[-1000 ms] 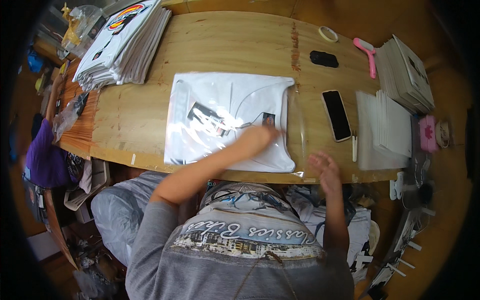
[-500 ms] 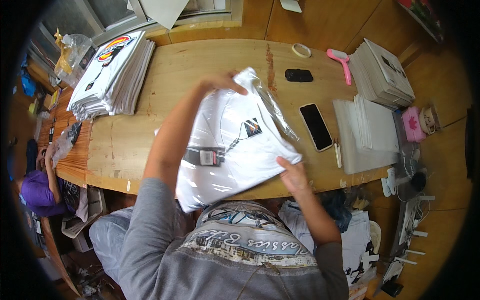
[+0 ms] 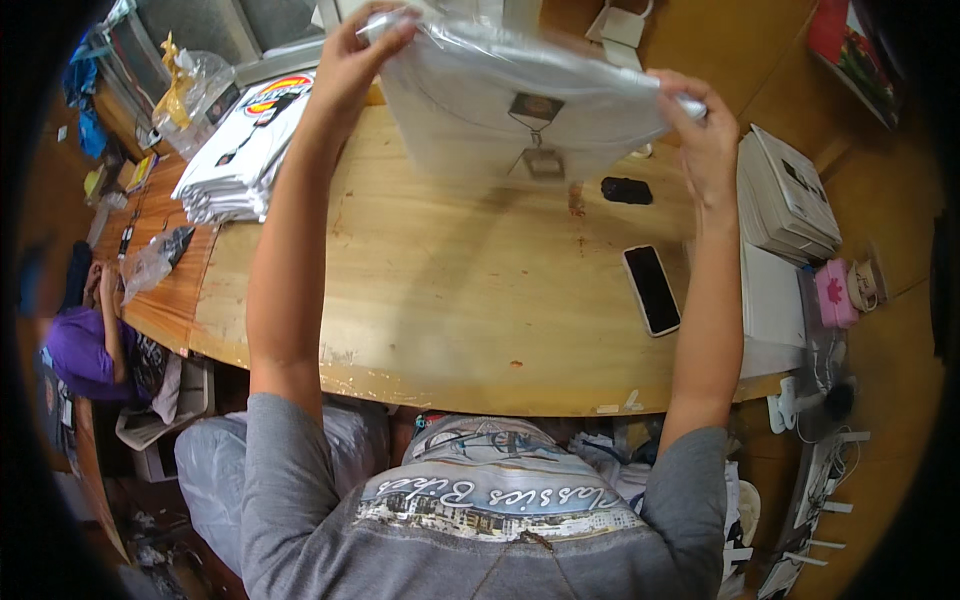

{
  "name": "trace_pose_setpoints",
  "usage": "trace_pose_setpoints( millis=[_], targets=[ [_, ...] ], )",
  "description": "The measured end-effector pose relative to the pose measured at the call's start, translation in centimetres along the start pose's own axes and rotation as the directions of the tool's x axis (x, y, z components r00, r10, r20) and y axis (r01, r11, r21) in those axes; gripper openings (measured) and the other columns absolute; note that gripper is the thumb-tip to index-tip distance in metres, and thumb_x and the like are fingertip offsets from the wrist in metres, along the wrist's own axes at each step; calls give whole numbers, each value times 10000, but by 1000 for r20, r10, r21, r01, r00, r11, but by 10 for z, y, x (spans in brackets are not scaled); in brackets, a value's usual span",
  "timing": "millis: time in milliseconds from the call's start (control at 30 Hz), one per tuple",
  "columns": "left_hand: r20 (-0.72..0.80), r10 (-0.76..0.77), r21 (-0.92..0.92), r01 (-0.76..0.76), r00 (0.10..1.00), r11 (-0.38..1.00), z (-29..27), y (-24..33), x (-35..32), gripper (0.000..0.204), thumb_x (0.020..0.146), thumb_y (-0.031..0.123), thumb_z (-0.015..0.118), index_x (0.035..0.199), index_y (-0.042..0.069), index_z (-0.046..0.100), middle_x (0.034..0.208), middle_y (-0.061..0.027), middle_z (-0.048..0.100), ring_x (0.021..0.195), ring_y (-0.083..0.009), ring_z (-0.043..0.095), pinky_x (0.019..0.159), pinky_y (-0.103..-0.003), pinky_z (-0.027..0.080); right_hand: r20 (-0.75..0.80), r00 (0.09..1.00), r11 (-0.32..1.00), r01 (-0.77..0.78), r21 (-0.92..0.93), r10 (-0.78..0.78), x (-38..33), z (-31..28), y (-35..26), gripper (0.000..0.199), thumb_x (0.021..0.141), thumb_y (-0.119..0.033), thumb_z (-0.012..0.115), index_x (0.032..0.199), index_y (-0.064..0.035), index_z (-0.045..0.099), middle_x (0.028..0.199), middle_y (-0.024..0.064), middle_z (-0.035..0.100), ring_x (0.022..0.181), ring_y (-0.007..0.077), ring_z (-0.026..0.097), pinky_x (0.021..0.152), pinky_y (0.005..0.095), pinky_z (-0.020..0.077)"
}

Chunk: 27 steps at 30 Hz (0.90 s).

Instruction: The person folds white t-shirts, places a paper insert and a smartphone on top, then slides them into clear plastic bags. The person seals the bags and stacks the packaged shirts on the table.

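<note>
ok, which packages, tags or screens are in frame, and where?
Bagged white shirt: clear plastic bag, held up by left hand and right hand.
Hang tag: small grey rectangle hanging inside the bag.
Smartphone: dark screen, white rim, flat on table, right.
Stack of bagged shirts: table's far left, colourful print on top.

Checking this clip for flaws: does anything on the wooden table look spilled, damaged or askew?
Nothing serious. The phone lies slightly askew near the table edge, and the table's front rim is chipped. Both hands, left hand and right hand, hold the bagged white shirt up.
</note>
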<state>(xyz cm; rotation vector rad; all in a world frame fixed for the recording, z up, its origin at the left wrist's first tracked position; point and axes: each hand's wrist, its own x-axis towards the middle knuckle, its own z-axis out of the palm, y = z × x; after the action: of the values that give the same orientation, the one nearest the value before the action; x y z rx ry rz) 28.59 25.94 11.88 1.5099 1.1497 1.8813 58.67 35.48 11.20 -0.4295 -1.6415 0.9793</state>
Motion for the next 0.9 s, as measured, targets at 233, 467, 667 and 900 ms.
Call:
trace_pose_setpoints(
  millis=[233,467,667,900],
  targets=[
    [344,-399,504,192,850,842,-28,-103,-180,177,741,208,609,780,37,624,990,-79,578,923,-210,524,790,-294,411,394,771,827,-290,-481,500,-172,-27,109,203,656,114,417,740,6,566,904,81,584,842,158,531,740,269,422],
    [-181,-807,193,825,562,531,-21,-111,-235,502,839,242,482,1238,14,279,741,-138,598,406,-127,514,364,-214,390,208,856,846,-376,-379,473,-182,68,100,141,732,42,473,817,4,579,844,98,595,757,169,560,684,268,441],
    [-143,-855,205,860,499,468,-20,-123,-215,526,856,215,444,1283,38,193,613,-103,578,334,-108,446,298,-211,316,477,675,826,-427,-369,563,-196,188,137,207,618,-82,663,801,-13,594,808,126,569,774,229,548,688,304,430],
    [-127,-818,106,828,561,551,-24,-131,-228,492,852,195,457,1281,93,239,511,-27,480,339,-79,390,308,-207,287,438,678,781,-341,-524,590,-199,206,132,172,550,-109,709,626,-37,572,816,102,534,879,281,482,773,355,386]
  ],
)
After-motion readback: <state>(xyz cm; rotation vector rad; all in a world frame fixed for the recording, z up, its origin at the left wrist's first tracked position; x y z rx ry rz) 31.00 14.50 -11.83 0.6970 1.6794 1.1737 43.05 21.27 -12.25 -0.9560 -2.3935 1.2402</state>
